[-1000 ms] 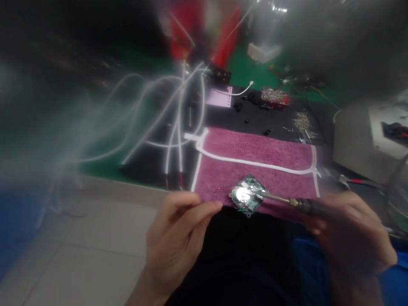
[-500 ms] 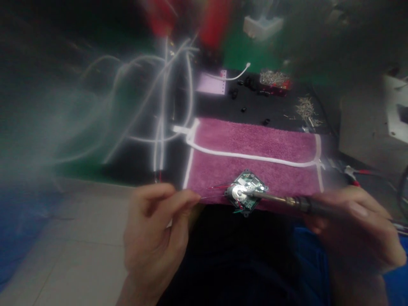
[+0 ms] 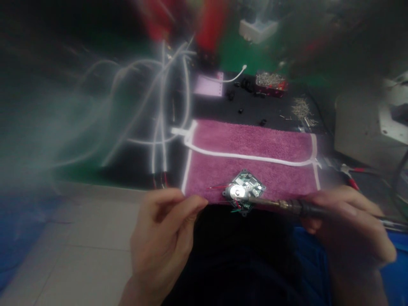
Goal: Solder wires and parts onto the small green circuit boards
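My right hand [image 3: 350, 225] is wrapped round the dark handle of a soldering iron [image 3: 277, 204]. The iron's tip reaches the lower part of a small circuit board in a dark diamond-shaped housing [image 3: 251, 187], beside a shiny round metal disc [image 3: 237, 192]. Short red and green wires stick out of the board's left side. To the left of it, my left hand [image 3: 168, 229] is closed, thumb and forefinger pinching a thin strand of solder wire [image 3: 217, 203] that runs toward the board. The housing sits near the front edge of a purple towel [image 3: 223, 174].
A white cord [image 3: 248, 157] crosses the towel. Behind lie small black parts [image 3: 240, 111], a box of metal pins [image 3: 270, 83] and a loose pile of pins [image 3: 301, 109]. White cables [image 3: 162, 106] loop at left; red-handled pliers [image 3: 349, 172] lie at right.
My left hand has moved right, closer to the board, so less solder wire shows. The iron's tip has shifted slightly down on the board. The whole view has drifted a little.
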The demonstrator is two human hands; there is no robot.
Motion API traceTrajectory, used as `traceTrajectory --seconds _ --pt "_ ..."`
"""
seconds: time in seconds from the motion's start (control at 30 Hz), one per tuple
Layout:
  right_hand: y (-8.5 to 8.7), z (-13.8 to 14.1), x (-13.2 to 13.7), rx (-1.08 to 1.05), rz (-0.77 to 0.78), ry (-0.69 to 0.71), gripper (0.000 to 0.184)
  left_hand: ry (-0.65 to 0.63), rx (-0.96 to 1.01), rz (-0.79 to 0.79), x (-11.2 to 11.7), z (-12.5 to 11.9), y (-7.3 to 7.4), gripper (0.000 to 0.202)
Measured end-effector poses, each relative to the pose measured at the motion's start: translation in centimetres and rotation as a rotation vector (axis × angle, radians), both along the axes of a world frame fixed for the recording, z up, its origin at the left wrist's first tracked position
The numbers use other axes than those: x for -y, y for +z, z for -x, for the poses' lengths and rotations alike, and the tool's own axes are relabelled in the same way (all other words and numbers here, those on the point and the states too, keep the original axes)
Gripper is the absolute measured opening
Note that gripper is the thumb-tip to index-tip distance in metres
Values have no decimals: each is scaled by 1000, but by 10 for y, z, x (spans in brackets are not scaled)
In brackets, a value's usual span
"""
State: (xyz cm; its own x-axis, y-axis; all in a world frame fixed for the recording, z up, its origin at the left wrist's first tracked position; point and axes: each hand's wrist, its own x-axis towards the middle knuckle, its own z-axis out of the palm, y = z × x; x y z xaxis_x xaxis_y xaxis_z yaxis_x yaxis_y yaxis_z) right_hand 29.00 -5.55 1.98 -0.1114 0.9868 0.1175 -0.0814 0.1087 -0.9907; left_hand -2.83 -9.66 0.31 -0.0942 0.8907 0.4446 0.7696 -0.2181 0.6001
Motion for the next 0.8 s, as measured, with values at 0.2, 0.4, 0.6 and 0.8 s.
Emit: traceTrajectory --seconds 0.2,0.4,0.6,0.8 --pt "2 2 1 -4 31 -43 23 12 -57 -10 -1 -2 3 24" --pt "0 1 2 21 28 -27 24 16 -68 -9 1 0 4 23" --pt "-2 0 4 2 58 -56 23 4 -76 -8 2 -2 7 24" --pt "-2 1 5 9 28 -47 25 9 -65 0 3 -3 5 27"
